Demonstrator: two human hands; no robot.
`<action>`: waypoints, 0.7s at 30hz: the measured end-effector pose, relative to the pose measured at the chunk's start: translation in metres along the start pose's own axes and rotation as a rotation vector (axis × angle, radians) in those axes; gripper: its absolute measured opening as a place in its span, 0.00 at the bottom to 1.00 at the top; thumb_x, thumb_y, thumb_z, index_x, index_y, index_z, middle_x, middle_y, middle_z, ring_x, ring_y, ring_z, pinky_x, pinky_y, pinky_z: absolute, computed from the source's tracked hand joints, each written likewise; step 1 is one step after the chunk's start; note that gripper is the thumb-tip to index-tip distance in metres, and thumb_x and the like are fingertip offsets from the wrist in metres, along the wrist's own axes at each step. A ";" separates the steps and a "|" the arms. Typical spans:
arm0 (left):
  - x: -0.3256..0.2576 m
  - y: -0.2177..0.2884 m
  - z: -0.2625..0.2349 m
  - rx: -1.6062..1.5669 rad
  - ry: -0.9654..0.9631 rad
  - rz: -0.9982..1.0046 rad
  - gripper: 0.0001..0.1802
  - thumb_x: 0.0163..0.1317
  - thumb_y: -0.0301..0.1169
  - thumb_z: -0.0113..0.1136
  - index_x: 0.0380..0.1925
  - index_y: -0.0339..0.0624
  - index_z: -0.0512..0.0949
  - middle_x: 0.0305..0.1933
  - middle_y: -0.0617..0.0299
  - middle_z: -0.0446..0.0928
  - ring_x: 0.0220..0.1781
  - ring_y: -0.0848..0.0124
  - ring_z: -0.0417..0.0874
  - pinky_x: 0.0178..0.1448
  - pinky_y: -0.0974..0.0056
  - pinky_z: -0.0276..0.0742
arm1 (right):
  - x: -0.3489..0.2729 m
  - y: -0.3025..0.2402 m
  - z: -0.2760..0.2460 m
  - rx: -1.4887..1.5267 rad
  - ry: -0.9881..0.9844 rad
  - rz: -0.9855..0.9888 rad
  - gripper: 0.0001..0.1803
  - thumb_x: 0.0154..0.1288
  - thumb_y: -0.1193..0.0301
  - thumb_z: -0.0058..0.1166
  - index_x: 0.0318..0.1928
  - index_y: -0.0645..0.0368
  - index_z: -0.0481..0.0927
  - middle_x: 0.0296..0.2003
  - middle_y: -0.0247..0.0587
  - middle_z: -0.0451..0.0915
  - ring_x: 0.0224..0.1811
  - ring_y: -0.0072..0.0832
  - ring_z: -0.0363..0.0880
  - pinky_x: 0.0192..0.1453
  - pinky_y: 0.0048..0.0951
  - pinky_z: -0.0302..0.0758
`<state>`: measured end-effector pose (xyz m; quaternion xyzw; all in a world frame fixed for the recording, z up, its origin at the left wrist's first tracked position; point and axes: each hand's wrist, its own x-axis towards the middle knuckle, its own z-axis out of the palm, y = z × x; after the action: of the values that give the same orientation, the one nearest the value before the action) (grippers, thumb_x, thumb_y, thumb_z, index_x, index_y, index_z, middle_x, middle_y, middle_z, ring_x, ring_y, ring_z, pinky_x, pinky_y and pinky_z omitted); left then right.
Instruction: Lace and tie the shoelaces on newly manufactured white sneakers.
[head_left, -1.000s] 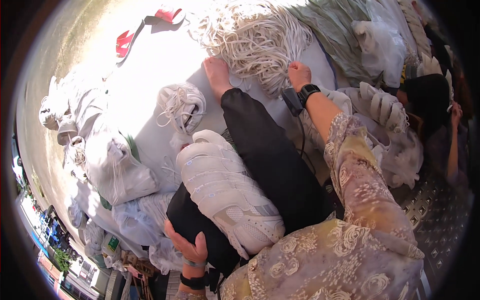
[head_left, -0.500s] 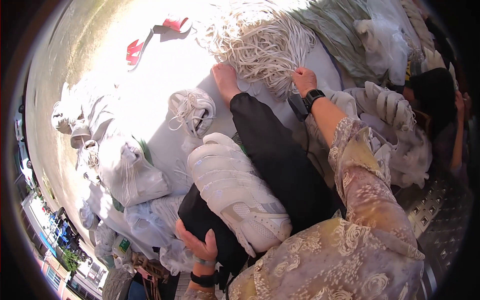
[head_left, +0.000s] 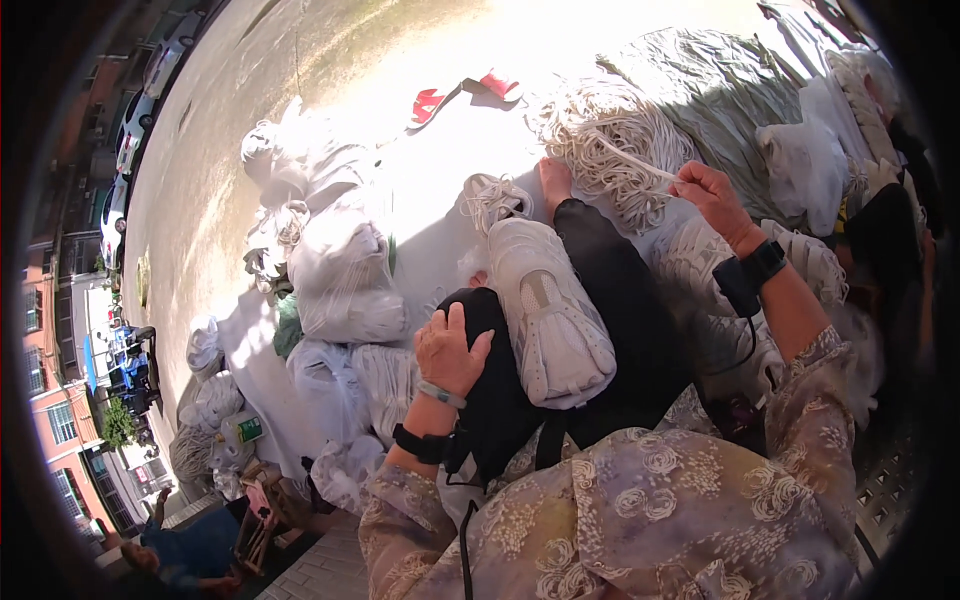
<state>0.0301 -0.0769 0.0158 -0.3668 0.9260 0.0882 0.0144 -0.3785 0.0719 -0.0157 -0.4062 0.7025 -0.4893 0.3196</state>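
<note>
My right hand (head_left: 715, 205) is closed in a pinch on a flat white shoelace (head_left: 642, 165), which stretches tight to a tangled heap of cream-white shoelaces (head_left: 610, 125) on the ground sheet. Fingers apart and holding nothing, my left hand (head_left: 448, 352) is at my left knee. Between my thighs lies a row of nested white shoe uppers (head_left: 555, 310) with grey mesh panels. Just past its far end sits another white upper (head_left: 495, 202) with loose laces. One bare foot (head_left: 555, 182) rests beside the heap.
White plastic bags (head_left: 345, 280) and white shoe parts line the left side. More white uppers (head_left: 700, 255) lie to the right, beneath my right arm. A grey-green sheet (head_left: 690, 75) spreads at the far right. A red piece with a dark strap (head_left: 430, 105) lies ahead. A person (head_left: 190, 550) appears lower left.
My right hand has drawn back from the heap, pulling a lace taut. My left hand has lifted from beside my thigh to my knee. The whole view has swung left.
</note>
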 end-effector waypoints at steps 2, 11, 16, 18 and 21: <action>0.005 0.016 -0.020 -0.262 0.133 0.101 0.32 0.49 0.42 0.63 0.51 0.34 0.68 0.48 0.47 0.74 0.50 0.51 0.75 0.54 0.53 0.68 | -0.025 -0.071 0.010 0.135 -0.157 -0.003 0.04 0.61 0.75 0.47 0.32 0.63 0.72 0.25 0.25 0.70 0.28 0.15 0.66 0.34 0.19 0.66; 0.006 0.122 -0.081 -1.193 0.017 0.629 0.24 0.49 0.29 0.64 0.48 0.38 0.71 0.35 0.58 0.77 0.36 0.71 0.77 0.42 0.67 0.72 | -0.110 -0.226 0.070 -0.158 -0.529 -0.556 0.03 0.60 0.76 0.52 0.30 0.63 0.74 0.16 0.34 0.68 0.19 0.18 0.64 0.23 0.23 0.61; -0.037 0.069 -0.076 -1.027 0.029 0.350 0.08 0.56 0.29 0.60 0.34 0.37 0.77 0.17 0.63 0.70 0.19 0.79 0.68 0.26 0.72 0.67 | -0.079 -0.179 0.023 -0.244 -0.231 -0.293 0.05 0.62 0.73 0.52 0.30 0.62 0.74 0.19 0.25 0.66 0.22 0.12 0.59 0.24 0.18 0.56; -0.049 0.051 -0.072 -0.972 0.076 0.293 0.06 0.59 0.29 0.57 0.31 0.37 0.77 0.15 0.64 0.68 0.18 0.79 0.66 0.24 0.72 0.65 | -0.051 -0.116 -0.031 -0.160 -0.018 -0.214 0.06 0.63 0.72 0.51 0.30 0.60 0.74 0.21 0.20 0.65 0.24 0.09 0.57 0.26 0.15 0.55; -0.058 0.039 -0.075 -0.961 0.025 0.268 0.07 0.60 0.30 0.56 0.30 0.37 0.77 0.15 0.63 0.69 0.17 0.79 0.66 0.23 0.71 0.65 | -0.021 -0.012 -0.143 -0.198 0.332 -0.121 0.04 0.63 0.72 0.51 0.31 0.58 0.75 0.22 0.20 0.64 0.25 0.09 0.56 0.28 0.14 0.54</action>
<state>0.0484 -0.0228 0.1008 -0.2108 0.8196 0.5017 -0.1788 -0.4865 0.1491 0.0421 -0.3908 0.7645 -0.4964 0.1281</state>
